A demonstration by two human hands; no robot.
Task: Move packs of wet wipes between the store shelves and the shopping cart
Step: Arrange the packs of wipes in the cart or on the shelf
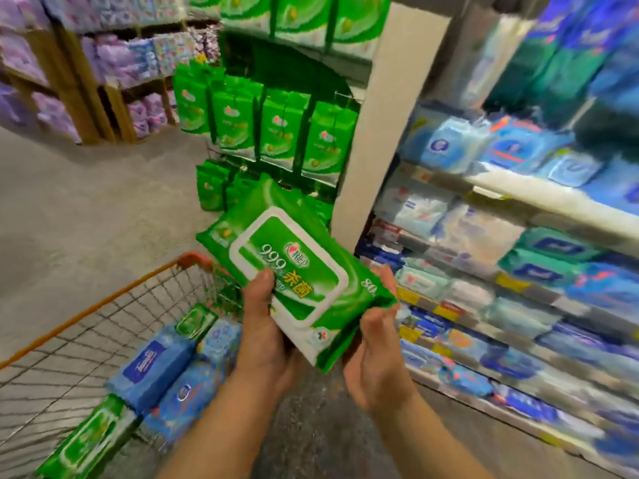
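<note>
Both my hands grip one green wet-wipe pack (297, 281) with a white lid frame: my left hand (262, 326) has its thumb pressed on the lid, my right hand (377, 344) curls round the pack's near right corner. That pack sits tilted, above and right of the shopping cart (103, 305), which holds blue packs (152, 368) and green packs (93, 440). Right of the pack, store shelves (518, 188) carry blurred blue packs.

1. Green wipes pack (294, 271), on the white-framed lid label: "999" in white digits, with yellow Chinese characters "杀菌" just beside.
2. Same pack, right end: "80" in white.
3. Small logo with Chinese text above the "999": too small to read.
4. Shelf packs, cart packs, price tags: all blurred, unreadable.
</note>
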